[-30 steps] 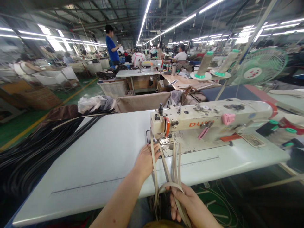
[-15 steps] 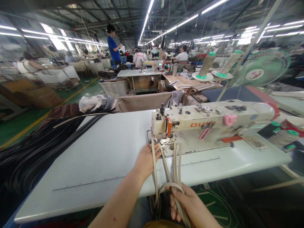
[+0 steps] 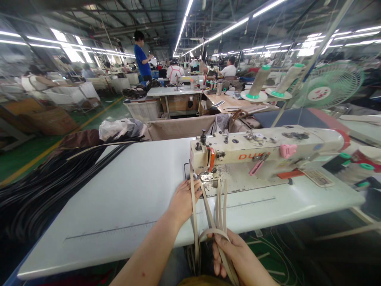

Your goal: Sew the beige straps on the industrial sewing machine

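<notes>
Your right hand (image 3: 235, 249): grip closed round long flat beige straps (image 3: 219, 208). Your left hand (image 3: 182, 200): flattish on pale glossy table (image 3: 125, 186), near cream sewing machine (image 3: 306, 143); can't make out whether grip holds strap.

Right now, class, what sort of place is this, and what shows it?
Probably a sewing factory: a sewing machine on the worktable, thread cones behind it, and many black strips piled alongside.

A sewing machine (image 3: 235, 147) and thread cones (image 3: 260, 82) mark this workshop.
</notes>
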Demonstrator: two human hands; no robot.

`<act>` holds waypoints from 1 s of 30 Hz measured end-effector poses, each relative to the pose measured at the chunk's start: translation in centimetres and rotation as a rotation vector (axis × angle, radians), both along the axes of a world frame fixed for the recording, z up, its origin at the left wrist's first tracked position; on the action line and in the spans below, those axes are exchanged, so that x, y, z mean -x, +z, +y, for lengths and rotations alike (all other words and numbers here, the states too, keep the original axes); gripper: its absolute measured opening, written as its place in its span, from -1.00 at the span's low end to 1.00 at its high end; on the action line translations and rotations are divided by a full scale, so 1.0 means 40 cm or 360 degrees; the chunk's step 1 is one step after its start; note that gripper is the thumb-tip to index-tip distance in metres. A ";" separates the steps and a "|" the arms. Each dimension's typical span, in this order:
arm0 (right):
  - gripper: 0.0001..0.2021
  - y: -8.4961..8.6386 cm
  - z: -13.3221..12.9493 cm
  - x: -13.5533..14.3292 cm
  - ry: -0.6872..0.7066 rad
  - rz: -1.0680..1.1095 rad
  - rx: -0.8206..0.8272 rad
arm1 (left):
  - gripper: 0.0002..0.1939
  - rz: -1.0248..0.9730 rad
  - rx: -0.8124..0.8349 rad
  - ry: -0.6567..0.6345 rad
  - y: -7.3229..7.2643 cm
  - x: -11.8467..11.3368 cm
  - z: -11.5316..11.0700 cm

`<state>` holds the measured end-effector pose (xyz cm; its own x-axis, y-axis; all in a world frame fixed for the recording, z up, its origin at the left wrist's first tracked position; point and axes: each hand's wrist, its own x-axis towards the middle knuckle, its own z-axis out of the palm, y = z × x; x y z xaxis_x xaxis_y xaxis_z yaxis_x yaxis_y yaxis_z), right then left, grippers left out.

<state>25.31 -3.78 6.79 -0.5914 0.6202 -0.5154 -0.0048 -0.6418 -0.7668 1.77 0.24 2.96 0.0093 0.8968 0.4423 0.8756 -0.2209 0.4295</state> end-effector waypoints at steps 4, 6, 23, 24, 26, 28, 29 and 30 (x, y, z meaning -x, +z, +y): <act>-0.52 0.001 0.000 -0.002 0.0005 -0.0006 -0.0001 | -0.65 -0.0025 -0.0022 0.0001 -0.004 0.001 -0.001; -0.51 0.000 -0.001 -0.002 0.0000 -0.0007 0.0008 | -0.65 -0.0023 -0.0009 0.0008 -0.005 0.002 -0.001; -0.50 0.005 -0.002 -0.003 0.0014 0.0003 -0.0003 | -0.66 -0.0002 0.0009 -0.0004 0.003 0.002 -0.003; -0.49 0.005 -0.002 -0.003 0.0020 0.0000 -0.0002 | -0.66 0.0004 0.0014 -0.0006 0.004 0.001 -0.003; -0.48 0.005 -0.002 -0.003 0.0034 -0.0021 -0.0001 | -0.66 0.0013 0.0016 -0.0003 0.009 0.000 -0.003; -0.47 0.006 -0.002 -0.002 0.0041 -0.0037 0.0002 | -0.66 0.0017 0.0016 0.0001 0.012 -0.001 -0.004; -0.47 0.007 -0.002 -0.001 0.0039 -0.0039 0.0009 | -0.66 0.0019 0.0019 0.0002 0.013 -0.002 -0.004; -0.46 0.008 -0.002 -0.001 0.0036 -0.0038 0.0017 | -0.67 0.0022 0.0021 0.0004 0.014 -0.002 -0.005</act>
<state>25.33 -3.87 7.12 -0.5927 0.6008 -0.5364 0.0284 -0.6499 -0.7595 1.86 0.04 3.52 0.0131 0.9026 0.4304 0.8821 -0.2132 0.4202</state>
